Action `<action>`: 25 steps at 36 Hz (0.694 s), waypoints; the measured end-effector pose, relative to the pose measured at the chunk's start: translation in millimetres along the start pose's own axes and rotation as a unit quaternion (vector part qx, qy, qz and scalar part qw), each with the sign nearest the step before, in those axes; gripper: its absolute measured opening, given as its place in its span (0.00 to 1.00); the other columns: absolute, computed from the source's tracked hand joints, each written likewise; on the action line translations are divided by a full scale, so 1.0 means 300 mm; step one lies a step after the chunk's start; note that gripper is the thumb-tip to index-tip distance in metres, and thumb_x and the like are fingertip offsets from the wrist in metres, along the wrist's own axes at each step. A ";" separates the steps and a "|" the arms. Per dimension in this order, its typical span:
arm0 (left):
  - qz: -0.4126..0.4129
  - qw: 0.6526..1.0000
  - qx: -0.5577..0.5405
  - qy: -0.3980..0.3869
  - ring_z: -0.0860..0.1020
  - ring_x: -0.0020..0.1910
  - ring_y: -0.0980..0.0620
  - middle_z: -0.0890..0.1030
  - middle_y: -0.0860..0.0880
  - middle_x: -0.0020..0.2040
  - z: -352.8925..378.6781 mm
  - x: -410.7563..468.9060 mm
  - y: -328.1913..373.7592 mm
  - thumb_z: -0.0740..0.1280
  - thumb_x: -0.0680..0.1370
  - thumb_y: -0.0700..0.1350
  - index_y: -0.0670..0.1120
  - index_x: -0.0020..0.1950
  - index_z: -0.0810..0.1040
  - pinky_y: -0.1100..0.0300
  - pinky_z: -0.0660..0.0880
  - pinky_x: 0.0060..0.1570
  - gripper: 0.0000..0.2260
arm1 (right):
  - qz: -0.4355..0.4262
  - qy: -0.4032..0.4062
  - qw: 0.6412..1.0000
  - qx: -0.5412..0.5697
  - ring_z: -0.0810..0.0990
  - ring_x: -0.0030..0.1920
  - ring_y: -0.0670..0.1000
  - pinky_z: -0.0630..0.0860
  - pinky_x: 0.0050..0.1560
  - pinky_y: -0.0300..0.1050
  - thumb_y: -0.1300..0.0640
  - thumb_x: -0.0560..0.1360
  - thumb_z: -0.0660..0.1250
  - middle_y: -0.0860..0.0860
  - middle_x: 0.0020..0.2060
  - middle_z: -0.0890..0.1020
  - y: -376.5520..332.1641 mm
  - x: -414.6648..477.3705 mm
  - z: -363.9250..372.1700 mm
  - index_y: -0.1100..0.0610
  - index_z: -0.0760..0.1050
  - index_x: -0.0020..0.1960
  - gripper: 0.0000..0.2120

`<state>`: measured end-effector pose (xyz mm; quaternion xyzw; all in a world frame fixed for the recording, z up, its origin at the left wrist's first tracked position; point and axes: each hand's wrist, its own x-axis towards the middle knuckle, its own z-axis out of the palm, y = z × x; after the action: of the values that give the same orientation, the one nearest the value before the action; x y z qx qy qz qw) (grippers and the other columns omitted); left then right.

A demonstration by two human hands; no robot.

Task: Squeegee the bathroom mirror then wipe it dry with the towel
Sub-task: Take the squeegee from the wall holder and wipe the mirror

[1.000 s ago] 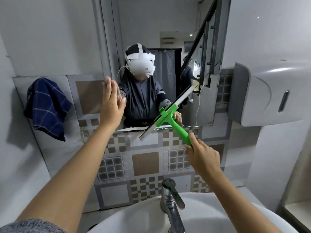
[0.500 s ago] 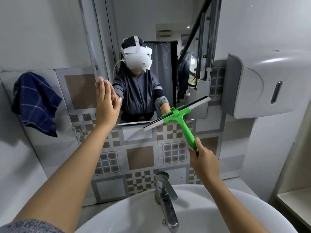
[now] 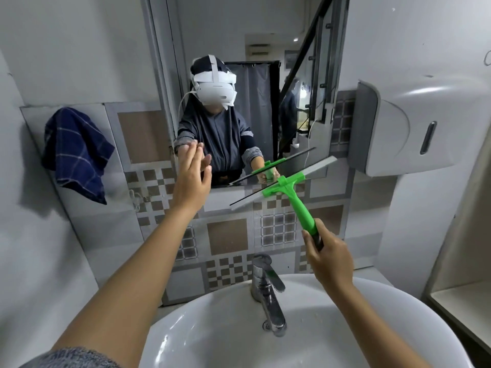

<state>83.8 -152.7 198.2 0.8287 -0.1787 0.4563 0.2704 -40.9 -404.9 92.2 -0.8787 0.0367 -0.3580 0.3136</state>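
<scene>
The mirror point(image 3: 260, 35) hangs on the wall above the tiled strip. My right hand point(image 3: 328, 257) grips the green handle of the squeegee point(image 3: 289, 192), whose blade lies tilted across the mirror's bottom edge, a little off the glass. My left hand point(image 3: 192, 179) is raised flat with fingers apart near the mirror's lower left corner, holding nothing. A dark blue checked towel point(image 3: 77, 152) hangs on the tiled wall at the left.
A white sink point(image 3: 202, 338) with a chrome tap point(image 3: 267, 285) sits directly below. A white paper dispenser point(image 3: 406, 128) juts from the wall right of the mirror. A pale shelf point(image 3: 462, 304) stands at the far right.
The squeegee has come down and away from the glass, its blade turning flatter. My left hand stayed raised at the mirror's lower left; the view shifted slightly.
</scene>
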 end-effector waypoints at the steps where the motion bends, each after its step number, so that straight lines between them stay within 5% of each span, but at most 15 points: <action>1: 0.017 1.000 -0.007 -0.002 0.53 0.74 0.46 0.60 0.42 0.74 -0.005 -0.005 0.019 0.59 0.79 0.40 0.37 0.71 0.61 0.58 0.50 0.72 0.21 | -0.014 -0.002 1.000 0.003 0.66 0.24 0.43 0.58 0.23 0.33 0.55 0.76 0.65 0.46 0.26 0.69 -0.017 0.009 -0.010 0.59 0.74 0.57 0.12; 5: 0.100 0.994 -0.025 -0.043 0.55 0.73 0.50 0.63 0.42 0.72 -0.037 -0.016 0.091 0.58 0.80 0.43 0.39 0.71 0.62 0.57 0.53 0.72 0.21 | -0.084 -0.036 0.996 0.010 0.74 0.27 0.48 0.72 0.24 0.44 0.55 0.75 0.65 0.50 0.30 0.77 -0.091 0.058 -0.060 0.59 0.74 0.60 0.15; 12: 0.246 0.949 -0.001 -0.196 0.52 0.73 0.58 0.60 0.48 0.74 -0.135 -0.071 0.155 0.57 0.79 0.51 0.46 0.73 0.60 0.58 0.61 0.64 0.23 | -0.258 -0.074 0.962 -0.060 0.79 0.35 0.51 0.76 0.31 0.45 0.50 0.75 0.66 0.51 0.45 0.84 -0.225 0.149 -0.132 0.54 0.73 0.64 0.19; 17: 0.249 0.940 0.028 -0.230 0.65 0.70 0.51 0.68 0.44 0.70 -0.208 -0.133 0.085 0.60 0.79 0.48 0.46 0.73 0.60 0.58 0.61 0.66 0.23 | -0.365 -0.084 0.919 -0.121 0.81 0.44 0.53 0.78 0.35 0.48 0.47 0.76 0.62 0.49 0.51 0.82 -0.300 0.200 -0.155 0.48 0.69 0.67 0.20; 20: 0.264 0.938 0.024 -0.222 0.76 0.57 0.46 0.77 0.42 0.60 -0.248 -0.166 0.057 0.62 0.78 0.43 0.43 0.71 0.64 0.55 0.71 0.60 0.21 | -0.422 -0.085 0.892 -0.140 0.79 0.45 0.50 0.76 0.36 0.46 0.46 0.76 0.61 0.47 0.48 0.82 -0.338 0.210 -0.149 0.47 0.70 0.67 0.20; 25: 0.202 0.954 0.011 -0.220 0.75 0.44 0.52 0.78 0.43 0.49 -0.314 -0.219 0.024 0.60 0.78 0.39 0.43 0.70 0.65 0.54 0.78 0.46 0.20 | -0.451 -0.078 0.880 -0.130 0.77 0.45 0.51 0.73 0.36 0.44 0.46 0.75 0.64 0.46 0.45 0.83 -0.411 0.198 -0.120 0.48 0.75 0.62 0.17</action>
<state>-16.4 -97.4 185.3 0.8581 -0.3924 0.3096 0.1176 -39.9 -342.3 219.0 -0.8582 -0.3415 -0.3832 0.0028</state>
